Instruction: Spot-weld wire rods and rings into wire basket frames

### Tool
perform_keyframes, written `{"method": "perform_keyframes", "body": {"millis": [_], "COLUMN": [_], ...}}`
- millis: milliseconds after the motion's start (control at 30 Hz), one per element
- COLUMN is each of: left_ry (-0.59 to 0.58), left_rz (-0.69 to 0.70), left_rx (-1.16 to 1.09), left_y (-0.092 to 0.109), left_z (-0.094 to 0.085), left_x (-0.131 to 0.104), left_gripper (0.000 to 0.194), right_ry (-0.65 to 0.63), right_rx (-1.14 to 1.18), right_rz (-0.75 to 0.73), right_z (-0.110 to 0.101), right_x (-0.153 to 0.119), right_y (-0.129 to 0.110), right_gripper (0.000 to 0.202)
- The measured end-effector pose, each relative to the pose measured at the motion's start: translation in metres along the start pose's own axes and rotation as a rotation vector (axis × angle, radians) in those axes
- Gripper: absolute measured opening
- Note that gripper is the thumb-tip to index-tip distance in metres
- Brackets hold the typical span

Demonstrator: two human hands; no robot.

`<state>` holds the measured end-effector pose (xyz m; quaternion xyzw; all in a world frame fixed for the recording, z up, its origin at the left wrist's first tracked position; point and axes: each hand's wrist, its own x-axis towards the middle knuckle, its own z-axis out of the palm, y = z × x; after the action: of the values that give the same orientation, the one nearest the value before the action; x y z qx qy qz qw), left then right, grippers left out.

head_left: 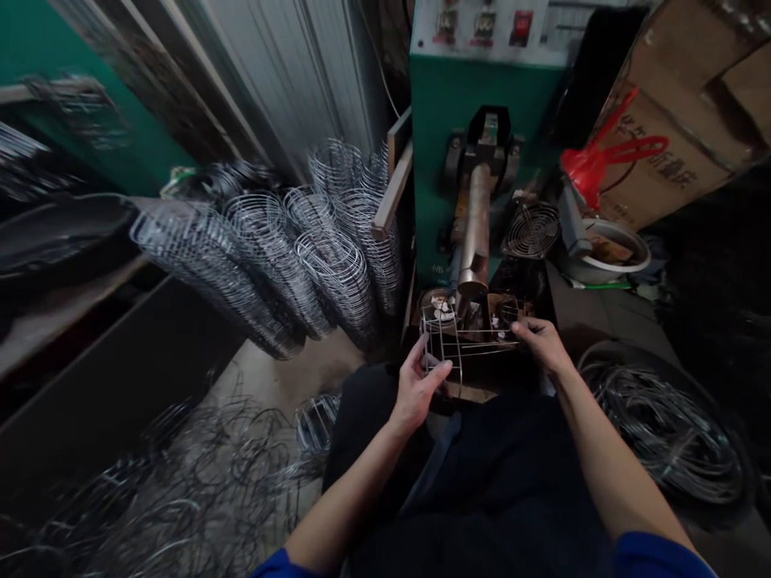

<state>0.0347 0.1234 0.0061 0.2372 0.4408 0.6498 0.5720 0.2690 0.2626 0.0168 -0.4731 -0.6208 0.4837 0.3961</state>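
A small frame of thin metal wire (pixel 442 347) hangs in front of the green machine, just below its thick metal rod (pixel 475 233). My left hand (pixel 417 384) grips the frame's left side, thumb and fingers around the wires. At the frame's right end, my right hand (pixel 539 341) pinches the long wires between thumb and fingers. Behind the wires is a box-like opening with small white pieces (pixel 442 307) in it.
Stacks of wire rings (pixel 337 269) stand at the left beside the machine (pixel 434 104). Loose wires (pixel 222 474) litter the floor. At the right are a wire coil (pixel 668 425), a white bowl (pixel 635 245), a red bag (pixel 587 172) and cardboard boxes (pixel 680 152).
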Motion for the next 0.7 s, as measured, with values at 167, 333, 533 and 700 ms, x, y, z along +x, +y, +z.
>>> {"method": "perform_keyframes", "body": {"millis": [167,333,533,700], "left_ry": [0.010,0.003,-0.002,-0.008], "left_rz": [-0.014,-0.017,-0.015,-0.002], "left_rx": [0.017,0.027,0.008,-0.002], "left_y": [-0.001,0.001,0.002,0.003], "left_z": [0.002,0.002,0.006,0.010], "left_x": [0.012,0.019,0.023,0.023], "left_gripper": [0.094,0.089,0.095,0.096], "right_ry": [0.007,0.004,0.022,0.020], "right_rx": [0.023,-0.014,-0.031,-0.039], "right_rz": [0.012,-0.003,-0.017,-0.024], "right_z": [0.002,0.003,0.004,0.003], "right_x": [0.015,0.025,0.032,0.035], "right_y": [0.010,0.012,0.004,0.005], "right_gripper": [0.059,0.063,0.064,0.061]}}
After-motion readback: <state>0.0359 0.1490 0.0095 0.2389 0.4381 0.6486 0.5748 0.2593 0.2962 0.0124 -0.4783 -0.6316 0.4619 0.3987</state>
